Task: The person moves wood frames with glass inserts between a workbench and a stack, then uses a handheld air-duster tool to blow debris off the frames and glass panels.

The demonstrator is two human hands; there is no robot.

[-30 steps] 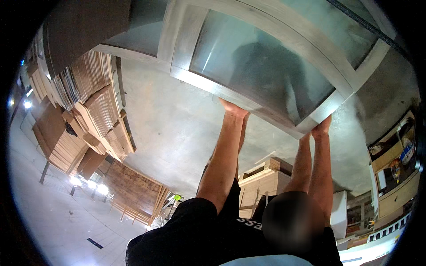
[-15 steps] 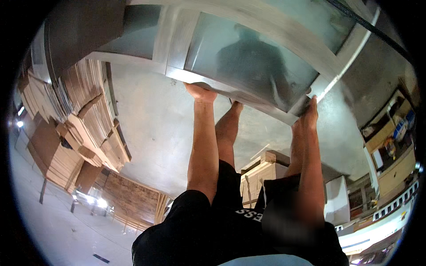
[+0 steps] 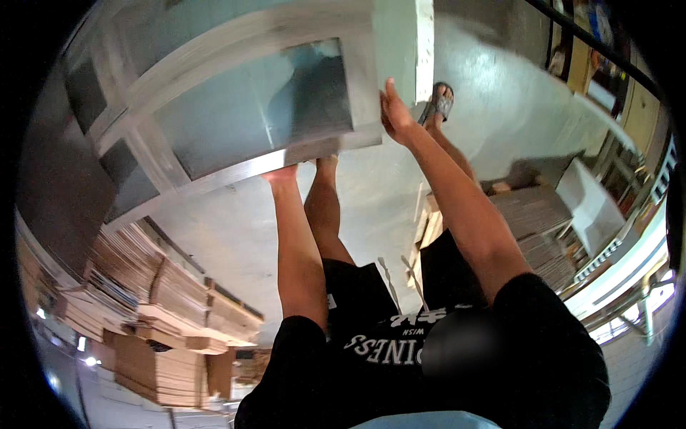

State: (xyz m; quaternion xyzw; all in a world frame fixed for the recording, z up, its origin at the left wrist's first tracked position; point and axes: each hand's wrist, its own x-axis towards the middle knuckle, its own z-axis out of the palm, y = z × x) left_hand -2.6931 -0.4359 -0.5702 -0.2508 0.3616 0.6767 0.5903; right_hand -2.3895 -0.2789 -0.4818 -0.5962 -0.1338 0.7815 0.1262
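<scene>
A large door-like panel (image 3: 361, 79) with a grey frame and glossy bluish panes fills the upper left. My left hand (image 3: 283, 174) grips its lower edge, with the fingers mostly hidden by the frame. Beside the panel's right edge is my right hand (image 3: 397, 120), its thumb stretched upward and fingers apart. Whether those fingertips touch the frame, I cannot tell. My bare legs show below and beyond the panel, with a sandal (image 3: 444, 100) on the right foot.
Stacked cardboard sheets (image 3: 128, 261) line the left side. More flat brown stacks (image 3: 529, 214) stand at the right, next to a tilted white board (image 3: 587, 193). A dark cable (image 3: 597, 50) crosses the upper right. Shelving with assorted items (image 3: 607, 71) is at the far right.
The panel has shifted left in view and turned. My right hand has come off its lower right corner to beside the right edge. My right foot has come into view.
</scene>
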